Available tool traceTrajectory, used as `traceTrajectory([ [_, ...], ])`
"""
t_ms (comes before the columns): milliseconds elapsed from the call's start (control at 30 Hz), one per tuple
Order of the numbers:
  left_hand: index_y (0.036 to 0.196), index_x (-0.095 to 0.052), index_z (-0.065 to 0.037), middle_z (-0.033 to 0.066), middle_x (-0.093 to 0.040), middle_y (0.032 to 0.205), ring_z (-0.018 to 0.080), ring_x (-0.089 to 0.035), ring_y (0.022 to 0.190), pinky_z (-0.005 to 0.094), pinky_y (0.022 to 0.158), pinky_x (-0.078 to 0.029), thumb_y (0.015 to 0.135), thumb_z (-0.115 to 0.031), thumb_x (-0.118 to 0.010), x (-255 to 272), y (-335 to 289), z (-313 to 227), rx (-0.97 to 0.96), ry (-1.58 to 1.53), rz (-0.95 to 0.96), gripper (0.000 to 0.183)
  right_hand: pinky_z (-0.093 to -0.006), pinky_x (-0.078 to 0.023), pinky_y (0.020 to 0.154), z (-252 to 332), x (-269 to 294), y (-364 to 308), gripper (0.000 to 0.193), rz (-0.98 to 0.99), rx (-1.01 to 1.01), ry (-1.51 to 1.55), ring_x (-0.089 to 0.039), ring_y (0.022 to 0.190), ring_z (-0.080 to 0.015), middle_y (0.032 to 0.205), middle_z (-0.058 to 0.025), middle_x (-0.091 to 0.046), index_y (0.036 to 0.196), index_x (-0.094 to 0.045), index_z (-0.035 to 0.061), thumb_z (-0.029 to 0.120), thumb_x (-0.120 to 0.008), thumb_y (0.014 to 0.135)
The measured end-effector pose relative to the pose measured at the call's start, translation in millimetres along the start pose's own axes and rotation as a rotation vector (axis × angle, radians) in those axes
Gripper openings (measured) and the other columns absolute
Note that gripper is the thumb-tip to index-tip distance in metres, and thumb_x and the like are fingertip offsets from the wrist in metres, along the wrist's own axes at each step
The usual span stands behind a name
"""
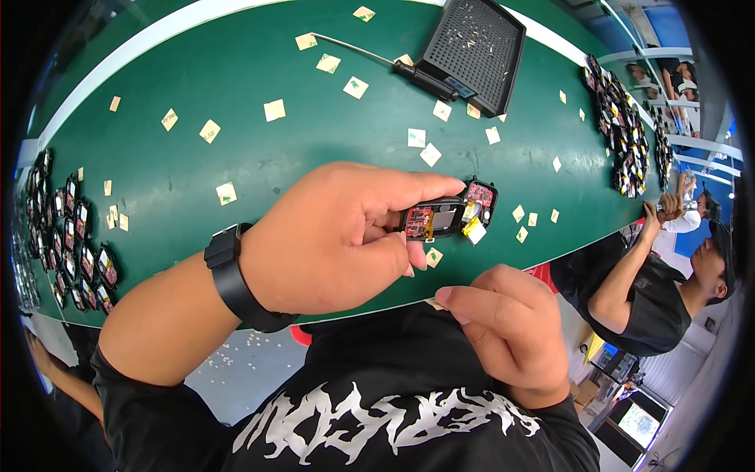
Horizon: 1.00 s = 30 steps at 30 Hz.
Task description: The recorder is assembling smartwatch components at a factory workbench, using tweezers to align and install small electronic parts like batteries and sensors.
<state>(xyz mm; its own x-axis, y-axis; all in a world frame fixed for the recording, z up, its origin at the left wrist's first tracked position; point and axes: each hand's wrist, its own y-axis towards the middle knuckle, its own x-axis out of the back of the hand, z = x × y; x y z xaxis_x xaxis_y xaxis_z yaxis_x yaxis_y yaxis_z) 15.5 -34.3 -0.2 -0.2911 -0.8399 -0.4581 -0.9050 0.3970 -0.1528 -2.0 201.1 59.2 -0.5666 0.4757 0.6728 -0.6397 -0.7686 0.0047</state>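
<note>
My left hand (pixel 322 236), with a black band on its wrist, grips an opened small black device case (pixel 432 218) above the table. A red circuit board and a grey part show inside it. Beside it hangs the case's other half (pixel 480 198), with red board, wires and a yellow-taped piece; the index fingertip reaches its edge. My right hand (pixel 511 326) is closed in a pinch near the table's front edge. Between its thumb and finger a small pale paper slip (pixel 435 304) partly shows; the rest is hidden.
Small paper slips (pixel 274 110) lie scattered over the green table (pixel 157 259). At the back stand a black perforated tray (pixel 472 55) of screws and a screwdriver (pixel 425 79). Piled devices (pixel 71 244) sit left, more devices (pixel 621 134) right. A co-worker (pixel 653 291) is at the right.
</note>
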Motion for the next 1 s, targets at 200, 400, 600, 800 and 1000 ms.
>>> traceTrajectory([
  [200, 0.144, -0.052, 0.0, 0.008, -0.064, 0.111, 0.0112, -0.061, 0.087, 0.0278, 0.081, -0.055, 0.089, 0.013, -0.044, 1.5, 0.6, -2.4, 0.036, -0.023, 0.023, 0.057, -0.032, -0.047, 0.056, 2.7, -0.5, 5.0, 0.027, 0.04, -0.095, 0.098, -0.057, 0.062, -0.0209, 0.076, -0.0056, -0.061, 0.109, -0.071, 0.003, -0.003, -0.07, 0.083],
  [400, 0.145, -0.049, 0.001, 0.0089, -0.063, 0.114, 0.0131, -0.064, 0.093, 0.0297, 0.086, -0.055, 0.09, 0.013, -0.047, 1.3, 2.4, -2.1, 0.016, -0.051, 0.023, 0.057, -0.0298, -0.047, 0.058, -1.3, -7.8, 3.3, 0.011, -0.054, -0.214, 0.25, -0.059, 0.063, -0.0159, 0.079, -0.0081, -0.066, 0.102, -0.07, -0.0001, 0.003, -0.069, 0.092],
  [600, 0.147, -0.046, 0.002, 0.0105, -0.062, 0.117, 0.0156, -0.065, 0.099, 0.031, 0.091, -0.056, 0.089, 0.013, -0.057, 0.7, 3.2, -4.3, 0.03, -0.169, -0.005, 0.059, -0.0275, -0.048, 0.066, 1.4, -13.5, 4.7, 0.01, -0.078, -0.337, 0.33, -0.063, 0.073, -0.0158, 0.087, -0.011, -0.071, 0.1, -0.07, -0.0041, 0.002, -0.066, 0.094],
  [800, 0.146, -0.047, 0.001, 0.0102, -0.06, 0.118, 0.0149, -0.065, 0.098, 0.0282, 0.092, -0.057, 0.085, 0.013, -0.067, 3.6, 3.3, -9.7, 0.073, -0.058, 0.021, 0.066, -0.0275, -0.051, 0.069, 1.3, -22.3, 7.4, 0.012, -0.122, -0.284, 0.35, -0.065, 0.076, -0.0164, 0.092, -0.0122, -0.072, 0.105, -0.069, -0.0034, 0.004, -0.066, 0.096],
  [1000, 0.145, -0.047, 0.001, 0.0087, -0.059, 0.114, 0.0137, -0.064, 0.095, 0.0278, 0.088, -0.057, 0.084, 0.013, -0.068, 6.6, 2.5, -5.2, 0.038, -0.075, 0.006, 0.065, -0.026, -0.049, 0.066, 4.8, -23.8, 8.6, 0.011, -0.099, -0.375, 0.402, -0.061, 0.074, -0.0122, 0.091, -0.0087, -0.07, 0.103, -0.069, -0.0035, 0.005, -0.067, 0.096],
])
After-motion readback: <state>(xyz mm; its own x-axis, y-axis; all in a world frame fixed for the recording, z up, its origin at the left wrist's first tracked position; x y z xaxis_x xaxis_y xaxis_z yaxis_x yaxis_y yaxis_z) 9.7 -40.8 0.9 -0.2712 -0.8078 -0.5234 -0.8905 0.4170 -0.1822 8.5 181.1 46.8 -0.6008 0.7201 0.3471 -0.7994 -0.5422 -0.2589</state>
